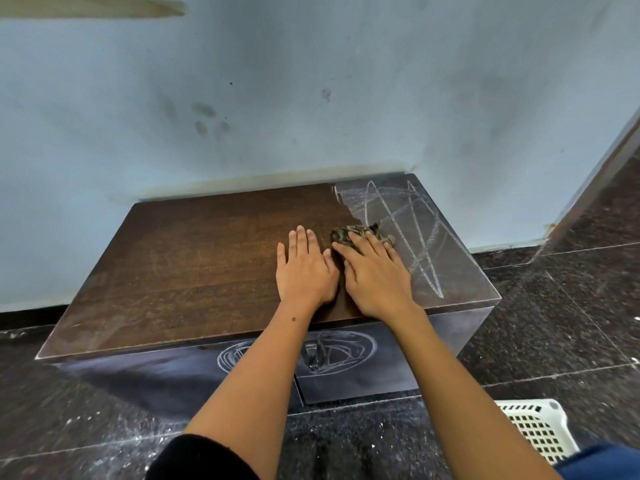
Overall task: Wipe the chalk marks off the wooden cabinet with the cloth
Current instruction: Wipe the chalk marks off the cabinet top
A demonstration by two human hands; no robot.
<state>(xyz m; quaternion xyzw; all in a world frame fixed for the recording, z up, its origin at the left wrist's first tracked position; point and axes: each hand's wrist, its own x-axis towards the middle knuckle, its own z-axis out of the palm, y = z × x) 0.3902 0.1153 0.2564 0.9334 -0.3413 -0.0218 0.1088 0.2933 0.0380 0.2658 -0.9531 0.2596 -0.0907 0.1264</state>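
Observation:
A low dark wooden cabinet stands against a pale blue wall. White chalk marks cover the right part of its top, and more chalk scribbles show on its front around a small metal handle. A dark crumpled cloth lies on the top at the edge of the chalked area. My right hand presses flat on the cloth, fingers spread over it. My left hand rests flat on the bare wood just left of it, holding nothing.
A white plastic lattice basket sits on the dark speckled stone floor at the lower right. A dark panel edge slants along the right side. White dust speckles the floor in front of the cabinet.

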